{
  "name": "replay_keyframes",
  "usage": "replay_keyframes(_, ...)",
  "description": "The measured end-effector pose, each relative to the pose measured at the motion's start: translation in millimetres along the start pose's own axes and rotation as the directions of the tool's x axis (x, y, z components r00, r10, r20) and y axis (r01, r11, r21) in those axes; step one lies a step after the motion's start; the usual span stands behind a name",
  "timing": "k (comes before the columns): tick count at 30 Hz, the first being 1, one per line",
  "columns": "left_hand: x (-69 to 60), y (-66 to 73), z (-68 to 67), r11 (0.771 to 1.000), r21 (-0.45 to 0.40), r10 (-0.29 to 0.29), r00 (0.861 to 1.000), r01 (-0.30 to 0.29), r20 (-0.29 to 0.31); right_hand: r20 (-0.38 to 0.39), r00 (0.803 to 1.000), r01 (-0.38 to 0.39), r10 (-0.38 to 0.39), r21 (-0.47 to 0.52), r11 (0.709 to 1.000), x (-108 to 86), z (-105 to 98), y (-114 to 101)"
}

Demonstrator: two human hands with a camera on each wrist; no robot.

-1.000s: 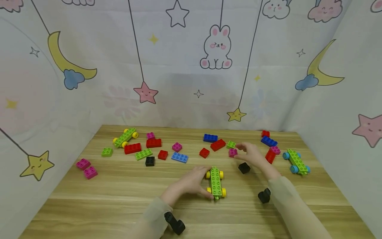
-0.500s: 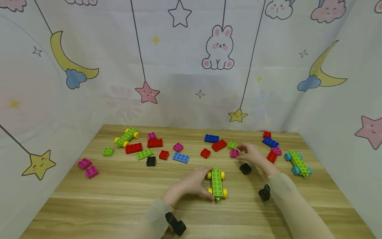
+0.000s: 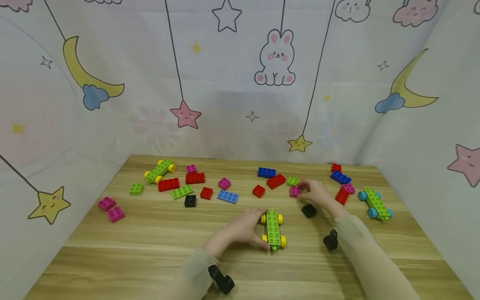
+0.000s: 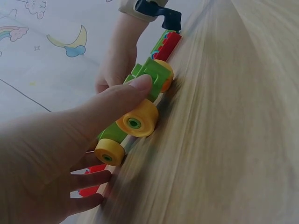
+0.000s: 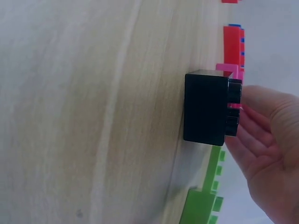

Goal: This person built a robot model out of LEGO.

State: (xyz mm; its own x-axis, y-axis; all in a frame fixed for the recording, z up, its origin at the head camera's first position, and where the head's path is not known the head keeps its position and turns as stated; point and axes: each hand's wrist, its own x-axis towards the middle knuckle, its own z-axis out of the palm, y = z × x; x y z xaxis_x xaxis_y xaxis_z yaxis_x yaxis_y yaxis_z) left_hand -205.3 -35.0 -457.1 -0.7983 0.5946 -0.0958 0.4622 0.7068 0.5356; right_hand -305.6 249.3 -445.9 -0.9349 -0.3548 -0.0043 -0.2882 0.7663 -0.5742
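A green car base with yellow wheels stands on the table, and my left hand grips it from the left. In the left wrist view the thumb lies on the green base, with the other fingers spread beyond it. My right hand reaches beside a small pink brick, fingers bent loosely; whether they touch it is unclear. A green brick sits just behind the pink one. In the right wrist view a black brick partly covers the pink brick and fingertips.
Red bricks, a dark blue brick and a light blue brick lie farther back. A blue-wheeled base stands at right, a second yellow-wheeled base back left. Several other bricks lie at left, including pink ones.
My right hand has shifted slightly, and a bit of green now shows behind it. My left hand keeps its grip on the car base. The head view has moved slightly.
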Motion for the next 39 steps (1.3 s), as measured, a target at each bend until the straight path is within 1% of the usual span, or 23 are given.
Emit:
replay_keyframes(2,0.3,0.0,-0.2,1.0,0.0,-0.001,1.0,0.001,0.003,-0.002,1.0,-0.014,0.014,0.001,1.0,0.0,1,0)
replay_keyframes(5,0.5,0.0,-0.8,1.0,-0.003,0.001,1.0,-0.001,0.005,0.003,1.0,-0.013,0.013,-0.005,1.0,-0.7,1,-1)
replay_keyframes(11,0.4,-0.2,-2.8,1.0,-0.015,0.008,1.0,-0.008,-0.002,0.016,1.0,-0.003,0.004,-0.003,1.0,-3.0,0,-5)
replay_keyframes(19,1.1,-1.4,-2.5,1.0,-0.005,0.003,1.0,-0.003,-0.007,0.023,1.0,0.011,-0.011,-0.01,1.0,-2.9,2,-7)
replay_keyframes(26,0.3,-0.6,-1.8,1.0,0.004,0.003,1.0,-0.003,-0.005,0.031,0.999,0.016,-0.017,0.013,1.0,-3.5,4,-7)
replay_keyframes(33,-0.2,0.5,-1.9,1.0,0.003,0.007,1.0,-0.007,-0.005,0.035,0.998,0.048,-0.047,-0.03,0.998,-2.8,5,-9)
replay_keyframes(36,0.1,0.7,-1.2,1.0,0.009,0.009,1.0,-0.009,-0.006,0.039,0.999,0.033,-0.031,-0.04,0.999,-3.0,5,-9)
replay_keyframes(39,-0.2,0.6,-1.2,1.0,0.007,0.008,1.0,-0.008,-0.007,0.044,0.999,0.034,-0.032,-0.044,0.998,-2.1,6,-10)
